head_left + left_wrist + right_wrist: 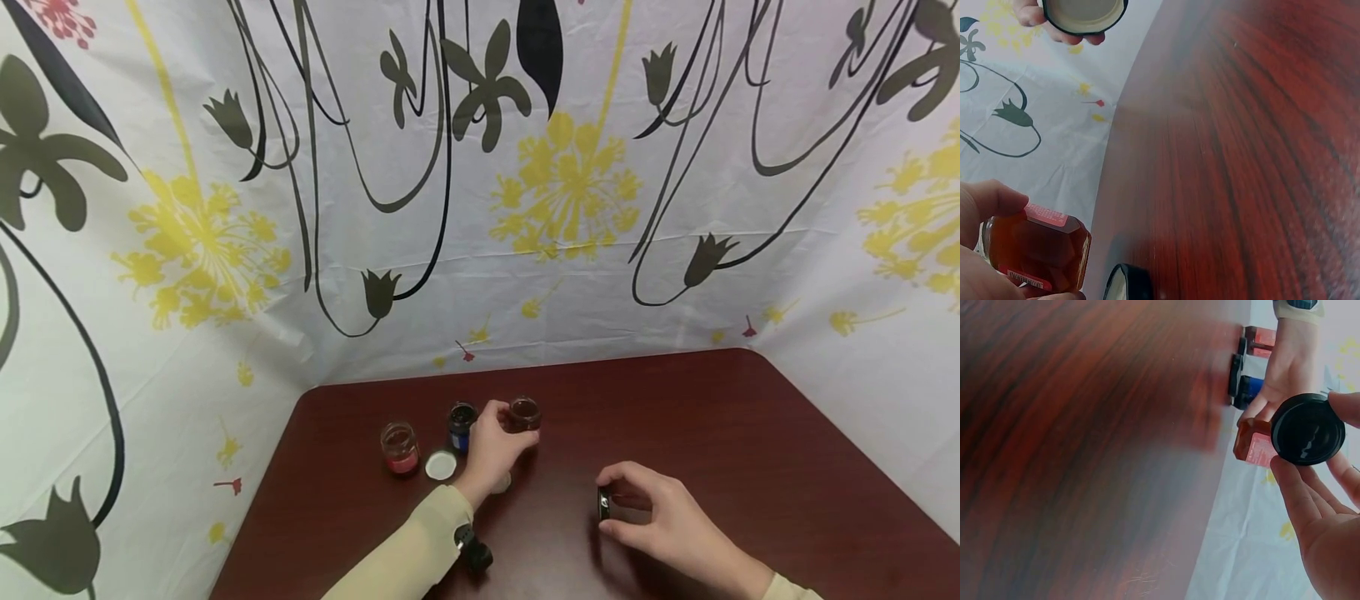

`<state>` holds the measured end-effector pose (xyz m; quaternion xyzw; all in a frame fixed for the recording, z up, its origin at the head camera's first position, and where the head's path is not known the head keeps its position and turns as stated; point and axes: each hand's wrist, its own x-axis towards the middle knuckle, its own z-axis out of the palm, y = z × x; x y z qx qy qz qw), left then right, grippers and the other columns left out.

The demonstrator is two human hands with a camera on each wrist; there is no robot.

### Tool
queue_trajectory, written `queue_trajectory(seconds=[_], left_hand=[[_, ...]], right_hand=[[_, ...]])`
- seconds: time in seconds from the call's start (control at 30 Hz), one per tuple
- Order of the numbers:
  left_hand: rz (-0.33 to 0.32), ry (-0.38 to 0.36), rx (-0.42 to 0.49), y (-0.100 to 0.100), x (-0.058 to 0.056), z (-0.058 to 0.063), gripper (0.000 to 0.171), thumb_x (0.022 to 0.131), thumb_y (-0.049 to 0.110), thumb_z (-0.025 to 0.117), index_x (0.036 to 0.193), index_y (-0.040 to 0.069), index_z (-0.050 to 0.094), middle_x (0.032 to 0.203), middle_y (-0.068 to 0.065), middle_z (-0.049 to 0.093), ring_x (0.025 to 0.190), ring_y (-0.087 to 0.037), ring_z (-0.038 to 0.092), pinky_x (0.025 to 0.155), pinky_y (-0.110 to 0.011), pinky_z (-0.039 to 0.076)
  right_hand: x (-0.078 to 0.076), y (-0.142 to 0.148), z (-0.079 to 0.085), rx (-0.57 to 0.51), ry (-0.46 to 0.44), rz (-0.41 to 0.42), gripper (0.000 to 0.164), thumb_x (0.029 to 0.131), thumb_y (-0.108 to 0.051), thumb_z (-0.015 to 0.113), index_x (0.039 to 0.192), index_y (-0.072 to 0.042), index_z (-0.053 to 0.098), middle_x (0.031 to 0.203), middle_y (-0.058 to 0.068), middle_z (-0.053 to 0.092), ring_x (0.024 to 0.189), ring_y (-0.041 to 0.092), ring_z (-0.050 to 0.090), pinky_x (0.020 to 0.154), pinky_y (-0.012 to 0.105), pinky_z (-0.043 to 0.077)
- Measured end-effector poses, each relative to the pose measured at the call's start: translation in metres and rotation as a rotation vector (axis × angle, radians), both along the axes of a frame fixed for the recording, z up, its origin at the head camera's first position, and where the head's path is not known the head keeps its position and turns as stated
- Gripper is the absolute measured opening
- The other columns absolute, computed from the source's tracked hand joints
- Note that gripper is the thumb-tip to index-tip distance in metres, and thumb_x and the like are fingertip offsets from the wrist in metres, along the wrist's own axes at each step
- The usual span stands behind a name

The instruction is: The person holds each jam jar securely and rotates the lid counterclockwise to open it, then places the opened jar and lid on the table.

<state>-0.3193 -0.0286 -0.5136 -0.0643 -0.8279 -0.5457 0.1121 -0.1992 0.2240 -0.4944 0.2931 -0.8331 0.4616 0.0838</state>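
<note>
My left hand (491,446) grips a small faceted glass jar (525,414) with its mouth uncovered, near the back of the table. In the left wrist view the jar (1054,247) shows amber-brown contents and a pink-red label, thumb on one side and fingers on the other. To the right and nearer, my right hand (660,512) pinches a round black lid (604,503) by its rim, held on edge. Its glossy black top (1307,431) faces the right wrist camera, and its pale underside shows in the left wrist view. Lid and jar are well apart.
Left of the gripped jar stand an uncovered jar with a dark blue label (460,429) and another with a red label (401,454). A lid (441,465) lies pale side up before them; another lid (501,482) is partly hidden by the left arm. A patterned cloth (465,225) hangs behind.
</note>
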Motion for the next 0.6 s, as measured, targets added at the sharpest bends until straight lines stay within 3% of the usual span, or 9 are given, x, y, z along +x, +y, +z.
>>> queue_trajectory(seconds=[0.3, 0.6], left_hand=[[0.000, -0.017, 0.002, -0.0023, -0.0069, -0.0040, 0.050, 0.070, 0.022, 0.092, 0.109, 0.013, 0.062, 0.096, 0.004, 0.067, 0.090, -0.013, 0.062, 0.081, -0.036, 0.052], [-0.010, -0.019, 0.021, 0.0010, -0.0069, -0.0041, 0.050, 0.070, 0.021, 0.092, 0.110, 0.012, 0.061, 0.097, 0.004, 0.067, 0.091, -0.013, 0.063, 0.078, -0.035, 0.054]], right_hand=[[-0.0009, 0.0007, -0.0007, 0.021, 0.017, -0.002, 0.044, 0.086, -0.026, 0.082, 0.125, -0.026, 0.061, 0.120, -0.007, 0.064, 0.108, 0.023, 0.067, 0.084, 0.032, 0.056], [-0.0012, -0.0002, -0.0027, 0.019, -0.004, -0.009, 0.043, 0.086, -0.029, 0.082, 0.122, -0.025, 0.060, 0.116, -0.007, 0.063, 0.104, 0.022, 0.069, 0.083, 0.034, 0.057]])
